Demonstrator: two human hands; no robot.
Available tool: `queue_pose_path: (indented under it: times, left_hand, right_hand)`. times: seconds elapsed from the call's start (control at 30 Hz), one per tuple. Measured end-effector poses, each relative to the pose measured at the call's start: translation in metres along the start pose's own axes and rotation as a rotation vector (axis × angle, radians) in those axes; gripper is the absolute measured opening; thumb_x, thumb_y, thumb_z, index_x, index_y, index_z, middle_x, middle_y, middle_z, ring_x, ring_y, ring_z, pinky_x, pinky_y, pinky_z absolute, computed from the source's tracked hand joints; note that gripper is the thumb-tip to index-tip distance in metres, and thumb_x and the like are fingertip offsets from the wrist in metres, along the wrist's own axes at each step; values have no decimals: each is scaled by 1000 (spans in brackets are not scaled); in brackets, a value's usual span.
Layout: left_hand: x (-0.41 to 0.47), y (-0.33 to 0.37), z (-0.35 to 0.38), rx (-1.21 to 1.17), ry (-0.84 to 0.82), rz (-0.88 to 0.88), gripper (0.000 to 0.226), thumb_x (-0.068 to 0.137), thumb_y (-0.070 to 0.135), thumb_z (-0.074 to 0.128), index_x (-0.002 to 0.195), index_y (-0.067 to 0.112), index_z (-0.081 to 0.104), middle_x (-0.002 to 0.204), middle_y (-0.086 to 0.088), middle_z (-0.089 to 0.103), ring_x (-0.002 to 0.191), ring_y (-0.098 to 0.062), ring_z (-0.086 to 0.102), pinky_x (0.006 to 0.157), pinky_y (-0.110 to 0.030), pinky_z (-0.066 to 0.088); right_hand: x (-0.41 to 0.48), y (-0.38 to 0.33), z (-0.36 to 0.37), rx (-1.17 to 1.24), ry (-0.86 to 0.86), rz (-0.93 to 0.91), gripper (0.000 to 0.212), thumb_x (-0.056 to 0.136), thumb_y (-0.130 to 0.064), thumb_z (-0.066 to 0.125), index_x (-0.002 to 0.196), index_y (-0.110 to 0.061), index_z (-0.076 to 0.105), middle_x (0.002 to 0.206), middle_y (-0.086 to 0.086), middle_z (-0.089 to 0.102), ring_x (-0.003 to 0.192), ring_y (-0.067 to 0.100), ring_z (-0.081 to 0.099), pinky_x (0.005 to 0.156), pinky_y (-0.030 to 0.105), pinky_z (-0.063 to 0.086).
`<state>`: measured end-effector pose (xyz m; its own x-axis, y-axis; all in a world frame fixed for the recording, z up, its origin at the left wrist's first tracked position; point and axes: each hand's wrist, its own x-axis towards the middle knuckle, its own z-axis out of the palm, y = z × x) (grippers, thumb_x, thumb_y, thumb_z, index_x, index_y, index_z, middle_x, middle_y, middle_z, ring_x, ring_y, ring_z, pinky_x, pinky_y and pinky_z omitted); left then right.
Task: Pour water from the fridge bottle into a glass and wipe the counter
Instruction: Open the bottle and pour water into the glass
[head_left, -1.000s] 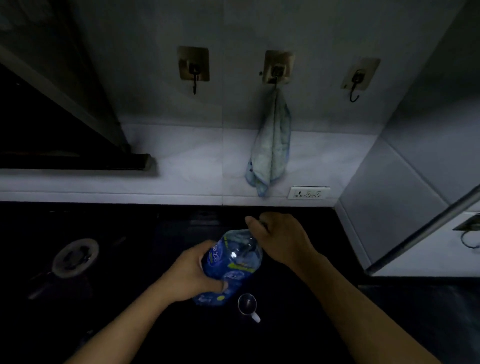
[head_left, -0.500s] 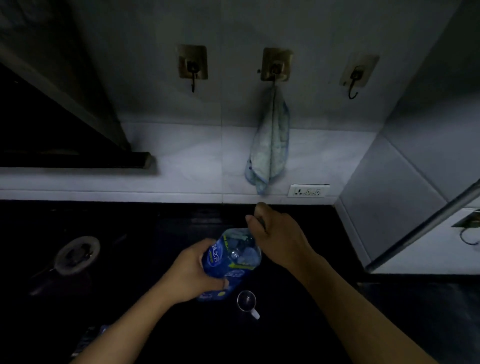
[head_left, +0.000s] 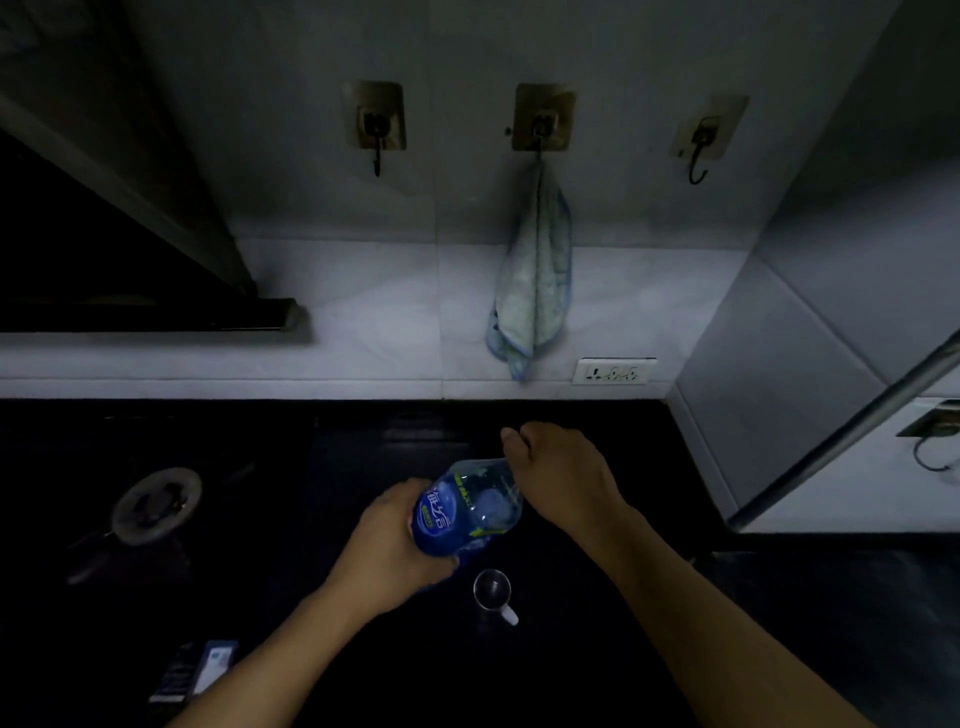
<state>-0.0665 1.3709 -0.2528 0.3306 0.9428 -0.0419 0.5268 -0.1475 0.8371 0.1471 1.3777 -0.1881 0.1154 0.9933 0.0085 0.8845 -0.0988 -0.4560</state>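
Observation:
A clear plastic water bottle (head_left: 467, 506) with a blue label is held over the dark counter (head_left: 597, 649), its top leaning away from me. My left hand (head_left: 392, 551) grips its lower body. My right hand (head_left: 558, 470) is closed over the bottle's top, which hides the cap. A small glass cup (head_left: 492, 588) with a white handle stands on the counter just below the bottle, to the right of my left hand. A pale blue-green cloth (head_left: 532, 280) hangs from the middle wall hook.
A gas burner (head_left: 156, 504) sits on the counter at left. A small box (head_left: 195, 670) lies near the front edge. A wall socket (head_left: 613, 371) is below the cloth. A metal bar (head_left: 841, 436) crosses at right, and a dark hood (head_left: 104, 260) hangs at left.
My right hand has shifted slightly on the bottle's top, its fingers curling tighter over it. Bottle, left hand and cup stay almost where they were.

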Motion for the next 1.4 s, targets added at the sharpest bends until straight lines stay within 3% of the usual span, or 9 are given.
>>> queue_pose_path:
  times: [0.2, 0.3, 0.37, 0.47, 0.6, 0.8, 1.1, 1.3, 1.4]
  left_hand:
    - [1, -11, -13, -149, -166, -55, 65, 58, 7, 93, 114, 25, 66, 104, 6, 76, 95, -10, 72, 86, -20, 55]
    - [-3, -10, -6, -145, -147, -79, 62, 58, 5, 92, 112, 24, 67, 101, 8, 77, 91, -7, 73, 82, -18, 54]
    - [-5, -9, 0, -136, -140, -82, 62, 58, 3, 92, 111, 24, 66, 100, 11, 77, 89, -5, 73, 79, -15, 53]
    - [-4, -8, 3, -130, -135, -90, 63, 57, 3, 92, 110, 26, 65, 99, 15, 76, 89, -4, 73, 78, -13, 53]
    - [-6, -12, 7, -104, -139, -110, 64, 57, 5, 93, 110, 27, 65, 100, 17, 76, 90, -4, 73, 77, -13, 54]
    - [-6, -24, 10, -50, -128, -122, 65, 55, 12, 93, 111, 29, 65, 100, 13, 75, 91, -4, 72, 80, -18, 56]
    - [-13, -57, 8, 114, -123, -169, 66, 50, 25, 92, 109, 30, 64, 104, 10, 71, 92, -2, 70, 86, -29, 58]
    - [-24, -77, 15, 281, -162, -221, 69, 51, 24, 92, 113, 24, 62, 103, 8, 63, 92, -4, 62, 77, -8, 44]
    - [-31, -87, 17, 328, -174, -263, 68, 49, 25, 90, 111, 21, 62, 100, 6, 62, 90, -7, 62, 75, -11, 46]
  right_hand:
    - [-15, 5, -11, 219, -42, -419, 15, 96, -27, 47, 106, -22, 57, 98, -3, 52, 86, 13, 56, 81, 31, 47]
    - [-15, 10, -9, 232, -121, -251, 33, 94, -39, 52, 126, -30, 48, 111, -3, 52, 96, 13, 56, 87, 31, 48]
    - [-13, 9, -3, 143, -64, -102, 38, 93, -59, 45, 108, -24, 53, 96, 1, 61, 89, 21, 61, 79, 34, 49]
    - [-12, 9, 7, 47, 23, -51, 43, 97, -56, 42, 74, -20, 45, 72, 2, 58, 75, 28, 62, 63, 33, 43]
    - [-14, 13, 9, 181, -74, -38, 22, 93, -39, 47, 85, -18, 48, 84, 3, 60, 79, 25, 60, 73, 39, 51]
    - [-19, 19, 24, 212, -45, 43, 43, 93, -60, 46, 73, -22, 42, 71, 3, 58, 73, 28, 63, 68, 38, 52]
    - [-31, 63, 61, 394, 38, -77, 20, 100, -28, 49, 114, -16, 54, 108, 2, 53, 92, 16, 55, 82, 29, 44]
    - [-77, 149, 128, 121, -102, 159, 25, 100, -39, 47, 113, -17, 51, 108, 3, 55, 84, 17, 60, 69, 31, 51]
    - [-109, 192, 156, -72, -140, 253, 26, 100, -41, 44, 112, -20, 53, 108, 3, 59, 91, 17, 59, 73, 28, 49]
